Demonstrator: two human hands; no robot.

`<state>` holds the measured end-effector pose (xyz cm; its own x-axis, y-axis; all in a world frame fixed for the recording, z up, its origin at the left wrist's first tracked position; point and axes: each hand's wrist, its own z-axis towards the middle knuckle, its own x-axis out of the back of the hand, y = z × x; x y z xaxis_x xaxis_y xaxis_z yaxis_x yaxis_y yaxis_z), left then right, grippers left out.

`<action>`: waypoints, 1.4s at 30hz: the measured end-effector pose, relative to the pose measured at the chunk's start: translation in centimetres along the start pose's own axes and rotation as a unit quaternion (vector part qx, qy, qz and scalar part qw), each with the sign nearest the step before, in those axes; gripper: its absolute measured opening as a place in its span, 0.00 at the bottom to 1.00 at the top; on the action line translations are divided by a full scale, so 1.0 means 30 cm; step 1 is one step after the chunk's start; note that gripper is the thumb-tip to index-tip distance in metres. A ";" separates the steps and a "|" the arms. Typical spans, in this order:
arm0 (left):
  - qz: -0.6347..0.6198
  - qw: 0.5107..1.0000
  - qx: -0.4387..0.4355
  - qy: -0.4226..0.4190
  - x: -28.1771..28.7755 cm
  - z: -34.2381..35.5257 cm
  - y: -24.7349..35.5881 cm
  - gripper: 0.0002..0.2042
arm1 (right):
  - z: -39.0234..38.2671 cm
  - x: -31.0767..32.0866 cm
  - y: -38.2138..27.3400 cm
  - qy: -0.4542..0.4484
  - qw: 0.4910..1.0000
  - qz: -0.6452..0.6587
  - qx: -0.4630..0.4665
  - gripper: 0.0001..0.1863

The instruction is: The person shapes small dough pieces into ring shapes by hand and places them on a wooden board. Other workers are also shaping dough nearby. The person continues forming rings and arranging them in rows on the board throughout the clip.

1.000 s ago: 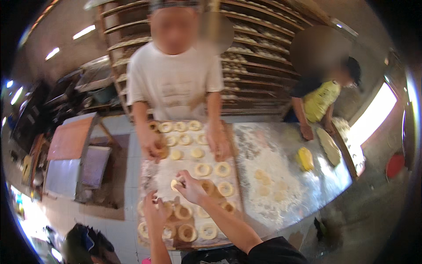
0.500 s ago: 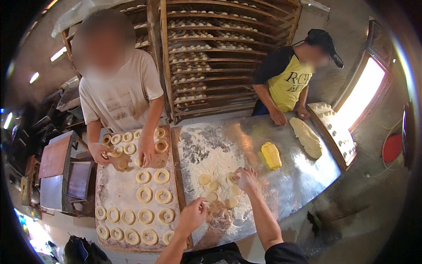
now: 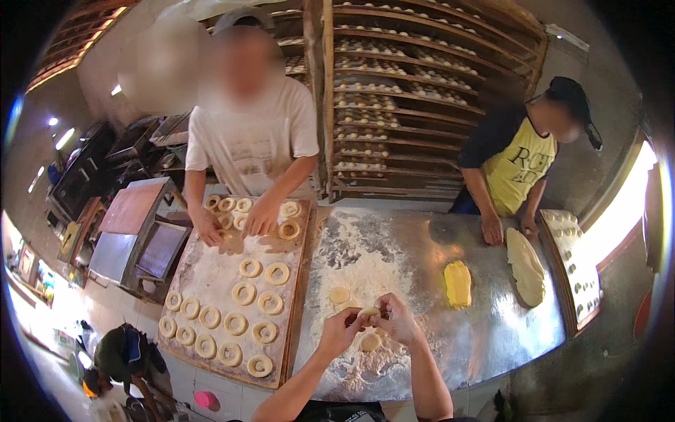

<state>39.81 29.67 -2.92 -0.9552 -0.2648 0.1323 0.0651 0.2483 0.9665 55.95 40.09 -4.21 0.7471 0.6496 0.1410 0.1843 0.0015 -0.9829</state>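
Observation:
Both of my hands meet over the floured part of the metal table, pinching a small round piece of dough (image 3: 367,311) between them. My left hand (image 3: 341,333) has its fingertips on the left side of the piece, and my right hand (image 3: 396,321) grips the right side. Its exact shape is partly covered by my fingers. Just below the hands a flat dough disc (image 3: 370,342) lies in the flour. Another pale disc (image 3: 339,294) rests up and to the left, and others nearby are partly hidden by my hands.
To the left, a wooden board (image 3: 211,281) carries rows of dough rings; a co-worker's hands (image 3: 261,216) are over its far end. Rightward lie a yellow fatty-looking block (image 3: 458,285) and a dough slab (image 3: 525,267) near another co-worker. A tray (image 3: 568,278) of small pieces borders the table.
My right hand has lifted from the discs and come toward my left; both now hold one piece of dough. The view has swung left, showing a crouching person at lower left.

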 end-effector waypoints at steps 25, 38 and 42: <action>-0.297 0.922 -0.192 0.155 0.166 -0.181 -0.045 0.11 | -0.006 -0.400 -0.134 -0.096 0.883 0.452 -0.077 0.25; 0.169 0.907 -0.251 0.294 0.589 -0.206 -0.117 0.09 | 0.185 -0.811 -0.187 -0.151 0.976 0.058 0.147 0.39; 0.138 0.908 -0.234 0.320 0.768 -0.180 -0.140 0.07 | 0.241 -0.952 -0.260 -0.137 0.900 0.412 -0.029 0.38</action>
<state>19.10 17.50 -2.75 -0.5307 -0.7767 0.3393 0.5348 0.0038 0.8450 28.56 27.01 -1.43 0.4606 0.5756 -0.6757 -0.3221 -0.6010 -0.7315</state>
